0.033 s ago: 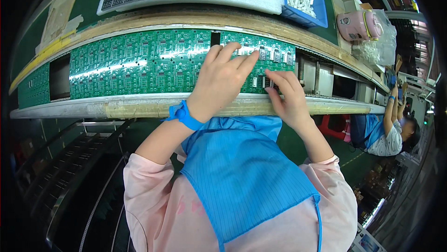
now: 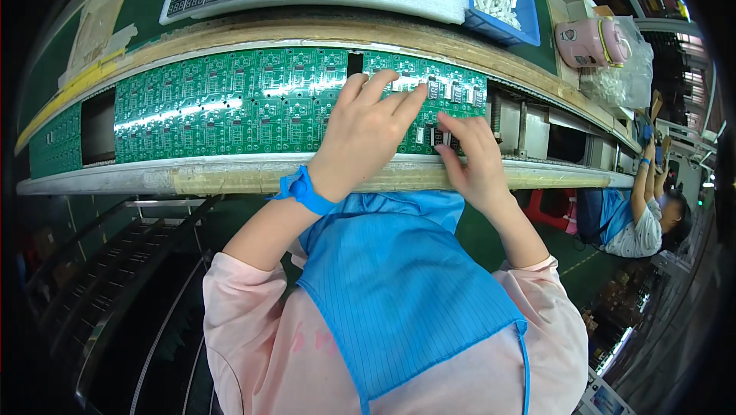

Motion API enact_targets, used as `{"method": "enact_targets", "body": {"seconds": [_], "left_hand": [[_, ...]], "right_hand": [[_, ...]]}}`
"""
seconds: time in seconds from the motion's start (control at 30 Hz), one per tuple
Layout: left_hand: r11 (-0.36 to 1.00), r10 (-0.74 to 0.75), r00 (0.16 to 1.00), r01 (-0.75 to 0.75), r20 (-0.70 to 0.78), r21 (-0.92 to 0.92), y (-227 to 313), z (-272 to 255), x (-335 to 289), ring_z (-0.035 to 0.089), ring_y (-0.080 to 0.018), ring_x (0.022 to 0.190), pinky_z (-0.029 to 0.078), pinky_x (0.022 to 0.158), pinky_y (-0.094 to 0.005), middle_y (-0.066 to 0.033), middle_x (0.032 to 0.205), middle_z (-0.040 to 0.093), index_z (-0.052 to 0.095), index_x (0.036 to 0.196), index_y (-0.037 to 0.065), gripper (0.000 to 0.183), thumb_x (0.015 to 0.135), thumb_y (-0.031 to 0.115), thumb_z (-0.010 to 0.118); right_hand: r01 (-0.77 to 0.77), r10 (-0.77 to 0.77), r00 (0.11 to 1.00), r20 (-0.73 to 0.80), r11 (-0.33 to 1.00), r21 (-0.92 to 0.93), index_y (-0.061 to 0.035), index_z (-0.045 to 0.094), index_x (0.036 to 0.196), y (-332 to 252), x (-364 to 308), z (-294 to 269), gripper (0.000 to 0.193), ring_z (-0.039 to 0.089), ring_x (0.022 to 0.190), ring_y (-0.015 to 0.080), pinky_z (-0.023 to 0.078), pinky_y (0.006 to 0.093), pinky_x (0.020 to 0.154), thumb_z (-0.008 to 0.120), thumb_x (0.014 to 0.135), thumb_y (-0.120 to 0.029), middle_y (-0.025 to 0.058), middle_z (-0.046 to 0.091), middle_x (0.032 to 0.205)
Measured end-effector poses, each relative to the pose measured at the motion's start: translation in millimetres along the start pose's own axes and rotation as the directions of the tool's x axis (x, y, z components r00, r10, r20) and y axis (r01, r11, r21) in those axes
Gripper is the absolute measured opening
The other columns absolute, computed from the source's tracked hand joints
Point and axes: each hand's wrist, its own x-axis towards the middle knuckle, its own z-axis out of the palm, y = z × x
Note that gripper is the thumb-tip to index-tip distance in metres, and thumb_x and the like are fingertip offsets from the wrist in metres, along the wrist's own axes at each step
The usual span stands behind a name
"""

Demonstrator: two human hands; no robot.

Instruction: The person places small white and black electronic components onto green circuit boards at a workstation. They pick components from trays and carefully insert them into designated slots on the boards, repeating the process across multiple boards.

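Display (image 2: pixel 439 137) on right-end board (image 2: pixel 418 66), likely light, stiff, fragile-leaded, so hold body edges; right hand (image 2: pixel 479 162) has fingers straddling it, grip unclear, left hand (image 2: pixel 360 135) spread.

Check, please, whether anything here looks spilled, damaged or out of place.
Nothing looks spilled. Only the beige, ragged-edged tape-like strip on the flat green bench surface at upper left stands out: it looks torn and worn.
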Motion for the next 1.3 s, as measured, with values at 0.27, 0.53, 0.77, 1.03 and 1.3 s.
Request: {"method": "enact_targets", "body": {"seconds": [0.27, 0.53, 0.77, 1.03, 1.3], "left_hand": [[1.000, 0.010, 1.000, -0.009, -0.028, 0.009, -0.6, 5.7, -2.7, 0.059, -0.0287, 0.112, 0.045, 0.093, -0.0427, -0.0083, 0.104, 0.073, 0.069, 0.113, 0.002, 0.036, 0.079, 0.002, 0.063], [1.000, 0.001, 1.000, -0.001, -0.016, 0.025, 0.9, 5.0, -2.6, 0.060, -0.0280, 0.111, 0.046, 0.093, -0.0421, -0.0073, 0.106, 0.073, 0.070, 0.107, 0.002, 0.030, 0.078, 0.003, 0.063], [1.000, -0.004, 1.000, 0.004, -0.013, 0.020, 1.3, 4.7, -2.2, 0.060, -0.0279, 0.111, 0.046, 0.093, -0.0418, -0.0071, 0.105, 0.073, 0.070, 0.104, 0.003, 0.028, 0.078, 0.004, 0.063], [0.998, -0.013, 1.000, 0.014, -0.007, 0.058, 1.6, 6.5, -3.5, 0.059, -0.0271, 0.109, 0.044, 0.094, -0.0425, -0.0042, 0.103, 0.073, 0.070, 0.102, 0.005, 0.026, 0.078, 0.005, 0.063], [0.999, -0.011, 1.000, 0.011, -0.003, 0.049, 2.2, 5.6, -2.9, 0.059, -0.0267, 0.105, 0.044, 0.093, -0.0423, -0.0039, 0.100, 0.072, 0.070, 0.102, 0.005, 0.026, 0.076, 0.005, 0.064]], "right_hand": [[-0.100, 0.109, 0.993, -0.047, 0.982, 0.162, -0.0018, 0.054, 0.123, -0.1, -4.7, 11.1, 0.054, 0.060, 0.087, 0.0301, 0.051, 0.0379, 0.073, 0.076, 0.075, 0.007, 0.0112, 0.067, 0.103], [-0.050, 0.051, 0.999, -0.004, 0.995, 0.092, -0.0025, 0.054, 0.117, -1.7, 0.3, 6.3, 0.049, 0.060, 0.086, 0.0304, 0.051, 0.0384, 0.072, 0.077, 0.075, 0.008, 0.0125, 0.066, 0.101], [-0.147, 0.144, 0.989, 0.030, 0.983, 0.107, -0.0007, 0.054, 0.113, -2.0, -3.3, 6.8, 0.045, 0.060, 0.087, 0.0328, 0.050, 0.0400, 0.072, 0.076, 0.075, 0.008, 0.0145, 0.063, 0.103], [0.097, -0.105, 0.988, 0.115, 0.992, 0.077, -0.0004, 0.042, 0.108, 5.6, 9.9, 1.3, 0.047, 0.057, 0.085, 0.0352, 0.050, 0.0415, 0.075, 0.074, 0.074, 0.010, 0.0165, 0.060, 0.101], [0.278, -0.262, 0.907, 0.329, 0.961, -0.002, 0.0013, 0.040, 0.104, 6.5, 29.0, -10.4, 0.042, 0.055, 0.084, 0.0368, 0.049, 0.0461, 0.076, 0.067, 0.073, 0.007, 0.0157, 0.057, 0.097]]}}
